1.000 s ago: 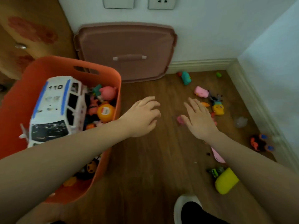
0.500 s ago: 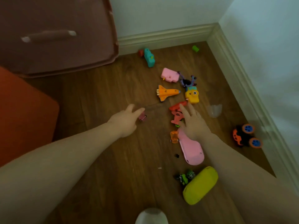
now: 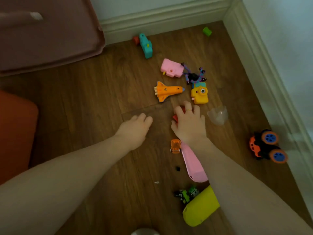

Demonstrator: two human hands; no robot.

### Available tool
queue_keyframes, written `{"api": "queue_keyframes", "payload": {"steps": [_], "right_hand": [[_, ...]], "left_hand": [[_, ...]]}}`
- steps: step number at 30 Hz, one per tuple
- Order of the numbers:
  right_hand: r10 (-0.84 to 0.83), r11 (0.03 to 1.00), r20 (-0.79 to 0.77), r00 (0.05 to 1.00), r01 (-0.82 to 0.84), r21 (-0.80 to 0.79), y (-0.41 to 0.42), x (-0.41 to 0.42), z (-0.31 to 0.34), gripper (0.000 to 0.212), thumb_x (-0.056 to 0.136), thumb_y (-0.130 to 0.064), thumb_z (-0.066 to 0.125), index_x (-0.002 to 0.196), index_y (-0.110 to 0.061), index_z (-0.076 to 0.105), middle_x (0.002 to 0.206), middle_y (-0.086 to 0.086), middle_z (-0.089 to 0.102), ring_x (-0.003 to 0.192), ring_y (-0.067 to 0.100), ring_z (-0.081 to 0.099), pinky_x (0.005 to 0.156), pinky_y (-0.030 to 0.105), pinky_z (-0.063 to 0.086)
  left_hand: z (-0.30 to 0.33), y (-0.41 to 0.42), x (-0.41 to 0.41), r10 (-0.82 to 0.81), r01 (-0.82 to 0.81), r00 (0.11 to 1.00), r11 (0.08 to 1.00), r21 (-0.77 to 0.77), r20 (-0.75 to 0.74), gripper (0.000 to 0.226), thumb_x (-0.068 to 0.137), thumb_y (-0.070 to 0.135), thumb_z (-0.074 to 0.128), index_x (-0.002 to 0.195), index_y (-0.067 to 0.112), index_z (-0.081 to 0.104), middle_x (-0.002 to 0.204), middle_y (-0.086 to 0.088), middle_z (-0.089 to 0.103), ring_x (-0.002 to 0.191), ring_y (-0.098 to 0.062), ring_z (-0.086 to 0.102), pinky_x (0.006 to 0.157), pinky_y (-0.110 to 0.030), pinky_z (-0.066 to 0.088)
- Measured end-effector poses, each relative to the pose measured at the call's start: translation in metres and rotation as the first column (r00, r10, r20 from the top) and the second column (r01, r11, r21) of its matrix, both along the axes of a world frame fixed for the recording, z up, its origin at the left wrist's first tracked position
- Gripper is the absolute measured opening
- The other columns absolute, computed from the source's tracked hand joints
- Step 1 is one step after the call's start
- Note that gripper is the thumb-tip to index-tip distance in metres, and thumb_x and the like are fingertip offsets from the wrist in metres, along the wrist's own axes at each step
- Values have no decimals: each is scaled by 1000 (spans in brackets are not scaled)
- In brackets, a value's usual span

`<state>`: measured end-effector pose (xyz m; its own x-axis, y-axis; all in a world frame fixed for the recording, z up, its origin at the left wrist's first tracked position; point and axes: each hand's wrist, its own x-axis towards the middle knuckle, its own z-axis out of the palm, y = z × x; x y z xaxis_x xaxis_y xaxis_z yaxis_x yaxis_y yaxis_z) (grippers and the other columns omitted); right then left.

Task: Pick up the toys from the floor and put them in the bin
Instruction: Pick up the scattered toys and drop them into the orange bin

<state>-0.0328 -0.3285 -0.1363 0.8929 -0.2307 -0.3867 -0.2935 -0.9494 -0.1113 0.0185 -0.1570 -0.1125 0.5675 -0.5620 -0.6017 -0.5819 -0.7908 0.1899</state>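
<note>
Toys lie scattered on the wooden floor near the room's corner. My right hand [image 3: 189, 124] curls its fingers round a red toy [image 3: 176, 118], mostly hidden under the palm. My left hand [image 3: 135, 129] is pressed to the floor with its fingers curled over the spot where a small pink toy lay; that toy is hidden. An orange shuttle [image 3: 167, 91], a pink camera [image 3: 171, 68] and a yellow camera [image 3: 199, 95] lie just beyond my hands. Only a corner of the orange bin [image 3: 17, 133] shows at the left edge.
A brown-pink lid [image 3: 50, 41] leans on the wall at top left. Around my right arm lie a small orange car [image 3: 175, 146], a pink long piece [image 3: 193, 167], a yellow case [image 3: 199, 208] and a monster truck [image 3: 267, 147]. A clear cup [image 3: 217, 116] and a teal toy [image 3: 146, 46] lie farther off.
The view swung from the bin to the floor toys. My right hand moved forward and closed on the red toy. My left hand reached and covered the small pink toy.
</note>
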Motion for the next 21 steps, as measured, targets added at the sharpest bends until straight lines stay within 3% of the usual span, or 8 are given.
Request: {"api": "queue_keyframes", "payload": {"steps": [4, 8, 10, 13, 16, 21], "right_hand": [[-74, 994, 14, 997, 73, 81, -11, 2, 3, 40, 84, -32, 54, 121, -20, 44, 137, 9, 35, 121, 36, 34, 87, 45, 43], [-382, 876, 177, 907, 294, 384, -31, -3, 13, 27, 83, -21, 54, 109, -15, 54, 117, 12, 49, 104, 36, 48, 84, 37, 38], [-481, 816, 218, 849, 343, 466, -39, -14, 19, 27, 82, -23, 50, 106, -15, 59, 112, 11, 50, 100, 32, 50, 79, 31, 36], [-490, 784, 209, 847, 322, 531, -44, -32, 22, 27, 82, -25, 46, 103, -18, 62, 114, 7, 49, 105, 26, 48, 82, 28, 34], [-489, 773, 178, 854, 330, 543, -43, -47, 21, 14, 85, -21, 56, 99, -22, 58, 116, 4, 48, 108, 26, 47, 82, 30, 35], [-321, 894, 40, 946, 289, 343, -31, -59, 20, 24, 90, -29, 53, 113, -23, 53, 125, 3, 47, 118, 28, 39, 81, 29, 33]], "left_hand": [[11, -17, -18, -165, 161, 986, 982, -102, -35, 33, 83, 25, 52, 113, 15, 42, 113, -7, 46, 105, -25, 49, 73, -32, 42], [8, -35, -32, -240, 247, 969, 957, -151, 62, 37, 84, 32, 50, 116, 14, 44, 115, -7, 45, 104, -26, 50, 69, -31, 39], [1, -45, -38, -247, 255, 966, 958, -130, 75, 45, 87, 39, 52, 122, 14, 40, 120, -8, 44, 107, -26, 50, 72, -33, 42], [-8, -57, -49, -285, 288, 957, 956, -51, 55, 59, 89, 43, 53, 136, 15, 29, 125, -10, 41, 110, -28, 49, 74, -35, 42], [-12, -62, -57, -250, 251, 967, 968, -11, 52, 52, 91, 35, 53, 134, 14, 33, 127, -12, 39, 111, -29, 48, 73, -35, 41], [-5, -48, -58, -214, 216, 976, 975, -54, 36, 43, 86, 27, 57, 123, 13, 41, 124, -9, 41, 107, -28, 52, 66, -33, 39]]}}
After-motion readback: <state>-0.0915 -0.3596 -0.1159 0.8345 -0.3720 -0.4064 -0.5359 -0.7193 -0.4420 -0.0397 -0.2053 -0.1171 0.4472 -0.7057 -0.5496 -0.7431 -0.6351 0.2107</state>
